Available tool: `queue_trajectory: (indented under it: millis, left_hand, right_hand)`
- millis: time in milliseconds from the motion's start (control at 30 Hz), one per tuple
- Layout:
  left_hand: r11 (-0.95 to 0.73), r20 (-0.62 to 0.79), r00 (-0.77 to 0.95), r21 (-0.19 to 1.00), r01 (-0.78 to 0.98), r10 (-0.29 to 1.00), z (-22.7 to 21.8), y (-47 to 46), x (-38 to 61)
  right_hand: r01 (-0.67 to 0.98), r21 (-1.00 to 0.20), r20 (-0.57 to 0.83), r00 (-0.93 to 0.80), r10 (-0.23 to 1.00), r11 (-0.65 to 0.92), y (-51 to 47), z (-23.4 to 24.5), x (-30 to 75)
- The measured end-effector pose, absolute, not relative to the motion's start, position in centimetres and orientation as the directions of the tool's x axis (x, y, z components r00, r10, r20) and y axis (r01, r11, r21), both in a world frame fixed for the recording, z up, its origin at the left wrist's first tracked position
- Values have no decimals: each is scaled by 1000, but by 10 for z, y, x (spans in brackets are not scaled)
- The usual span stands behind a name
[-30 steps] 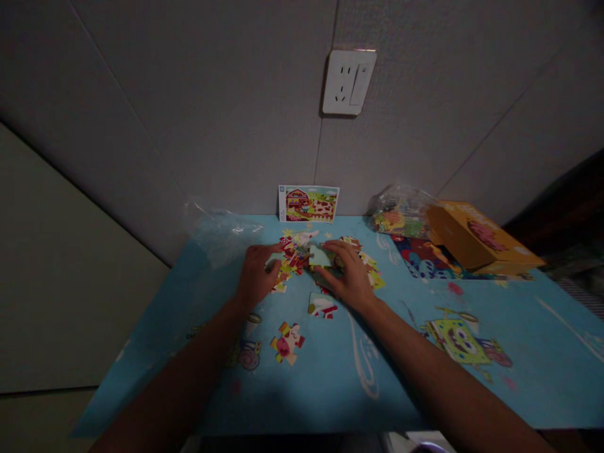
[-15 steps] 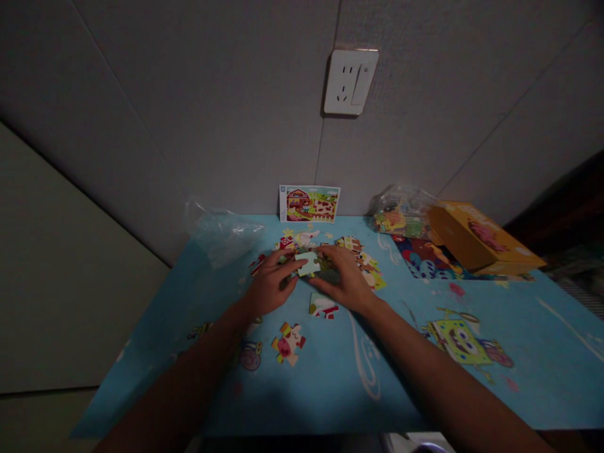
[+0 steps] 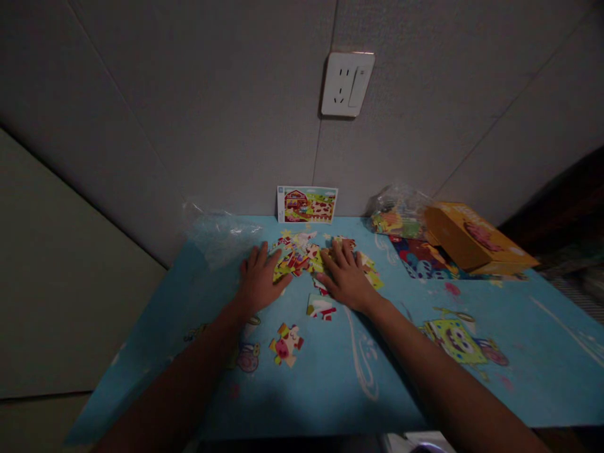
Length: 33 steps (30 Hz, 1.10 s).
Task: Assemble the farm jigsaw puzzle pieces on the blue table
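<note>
On puzzle pile (image 3: 302, 258): left hand (image 3: 257, 283), right hand (image 3: 346, 277) flat, fingers spread.

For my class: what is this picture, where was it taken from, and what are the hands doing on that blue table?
There is no machine here, only a person's two bare hands, filmed by a camera worn on the head that looks forward and down. The left hand and right hand lie flat, palms down, on a pile of puzzle pieces on the blue table. Neither grips anything. Two loose pieces lie nearer the person. A picture card leans on the wall, with an orange box and a bag to the right.
</note>
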State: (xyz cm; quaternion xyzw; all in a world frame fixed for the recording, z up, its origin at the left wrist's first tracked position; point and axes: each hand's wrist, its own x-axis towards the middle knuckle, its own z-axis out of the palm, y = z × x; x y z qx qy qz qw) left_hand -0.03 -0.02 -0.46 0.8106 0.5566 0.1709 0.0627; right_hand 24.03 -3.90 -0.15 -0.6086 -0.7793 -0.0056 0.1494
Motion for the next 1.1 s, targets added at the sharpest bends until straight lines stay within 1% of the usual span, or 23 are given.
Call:
queue_trajectory:
  millis: [100,167,267,367,433,500,667,867,967,1100]
  left_hand:
    - [-456,227,408,237,858,884,-2,-6,4]
    - [-541,255,490,196,818,834,-2,-10,7]
    - [-632,261,583,178,755,770,-2,-13,10]
    - [-632,243,587,201,749,772,-2,-12,8]
    - [-597,233,553,219,772,800,-3,-10,7]
    - [-551,229,505,232,802,832,-3,-9,5]
    - [-435,222,387,237,869,895,-2,-7,4]
    - [-339,154,311,216,916,938,2,-9,6]
    - [-273,95,259,184,944,961,5,-10,8]
    - [-249,54,244,153,956,968,6,-10,9]
  right_hand:
    - [906,-154,212,-361,908,395,-44,1,231]
    - [868,-172,202,-431,879,465,-45,4,226]
    - [807,-245,177,-507,844,537,-45,10,223]
    - [763,-336,172,-527,833,552,-44,15,222]
    - [762,-371,196,-495,846,531,-42,17,222]
    - [784,-380,222,-438,871,491,-40,16,223]
    - [889,-341,244,-231,942,306,-37,13,230]
    - [939,-319,242,-47,969,125,-36,10,234]
    - [954,-293,218,4,976,62,-36,10,233]
    - [958,-283,213,7,977,55,-35,11,233]
